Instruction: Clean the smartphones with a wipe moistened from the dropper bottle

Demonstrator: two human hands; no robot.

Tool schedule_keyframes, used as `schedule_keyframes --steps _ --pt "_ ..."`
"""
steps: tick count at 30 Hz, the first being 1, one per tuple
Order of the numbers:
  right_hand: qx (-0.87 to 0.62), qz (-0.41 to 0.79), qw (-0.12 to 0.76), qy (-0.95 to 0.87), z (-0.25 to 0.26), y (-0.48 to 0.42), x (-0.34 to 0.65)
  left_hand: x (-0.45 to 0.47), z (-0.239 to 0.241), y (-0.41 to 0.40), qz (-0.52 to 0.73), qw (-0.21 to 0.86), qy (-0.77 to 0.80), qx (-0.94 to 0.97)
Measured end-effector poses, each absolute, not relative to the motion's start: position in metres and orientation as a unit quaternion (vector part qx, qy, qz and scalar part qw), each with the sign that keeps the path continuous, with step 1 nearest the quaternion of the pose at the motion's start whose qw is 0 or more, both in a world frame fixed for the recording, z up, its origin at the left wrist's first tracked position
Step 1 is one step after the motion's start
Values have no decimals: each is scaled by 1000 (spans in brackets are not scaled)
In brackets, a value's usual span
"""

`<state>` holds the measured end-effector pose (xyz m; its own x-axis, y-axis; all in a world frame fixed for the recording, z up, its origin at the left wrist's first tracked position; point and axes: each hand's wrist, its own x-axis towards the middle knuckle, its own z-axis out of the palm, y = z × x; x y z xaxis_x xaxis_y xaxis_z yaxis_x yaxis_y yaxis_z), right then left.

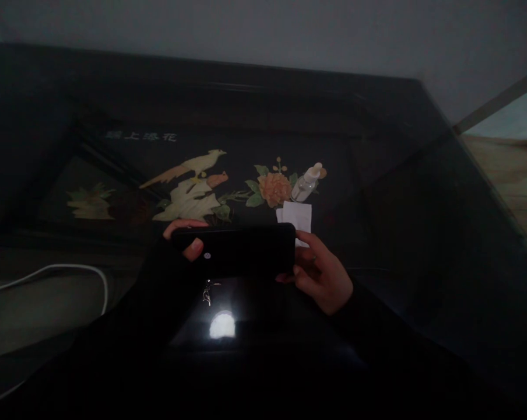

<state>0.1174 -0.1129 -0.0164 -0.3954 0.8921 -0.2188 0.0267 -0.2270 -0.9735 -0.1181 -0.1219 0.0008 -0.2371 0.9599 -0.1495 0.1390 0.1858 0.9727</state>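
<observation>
A black oblong case [241, 251] with a small round striped logo is held level between both my hands, low over a dark glossy table. My left hand [187, 239] grips its left end, thumb on the near face and fingers along the top edge. At the right end, my right hand [322, 271] has its fingers closed on the corner. White paper slips [299, 214] lie just behind the right end, partly hidden by the case and fingers. Beyond them is a clear dropper bottle [305, 188] with a white top. The picture is very dark, so the case's edges are hard to see.
The dark tabletop [255, 111] carries an inlaid bird, flowers and lettering. A small shiny metal item [207, 293] shows below the case, near a bright reflection. A white cable [71, 266] curves at the left. Behind stands a grey wall [263, 29].
</observation>
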Motion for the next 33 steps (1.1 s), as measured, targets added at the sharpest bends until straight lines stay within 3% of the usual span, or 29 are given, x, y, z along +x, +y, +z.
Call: schedule_keyframes --steps 14,21,33 --pt "-420 661 331 -526 -20 -110 116 -112 4 -122 493 454 624 402" --pt "-412 638 313 -570 -23 -107 117 -118 2 -123 465 338 653 493" --pt "-464 523 323 -638 -19 -117 114 -110 11 -127 482 293 667 487"
